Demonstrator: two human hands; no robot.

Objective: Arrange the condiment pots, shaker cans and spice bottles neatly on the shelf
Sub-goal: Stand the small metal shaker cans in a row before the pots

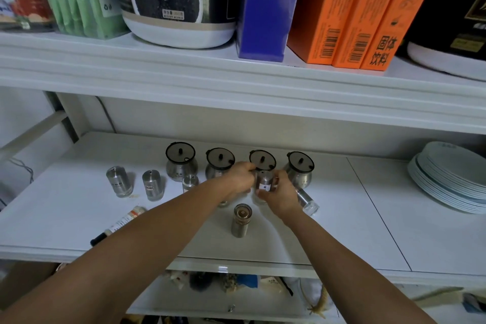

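A: What is seen at the left of the white shelf point(79, 208)?

B: Two steel shaker cans are stood upright side by side, one at the far left point(119, 181) and a second point(153, 185) just to its right. In front of them, near the shelf's front edge, a thin spice bottle point(119, 224) with a dark cap is laid on its side.

A: And along the back?

B: Four lidded condiment pots are lined up in a row: the first point(181, 161), the second point(219, 162), the third point(262, 160) and the fourth point(300, 169). A small steel shaker point(190, 182) is stood just in front of the first pot.

A: How are the hands placed?

B: The left hand point(240, 177) is closed against the left side of a labelled shaker can point(264, 183), and the right hand point(280, 196) is wrapped around its right side and base, so the can is gripped by both in front of the third pot. Whether its base is rested on the shelf cannot be told.

A: What else is found nearby?

B: A taller steel can point(240, 219) is stood alone nearer the front edge. A clear-ended shaker point(306, 201) is laid tilted behind the right wrist. At the far right, a stack of white plates point(447, 176) is kept.
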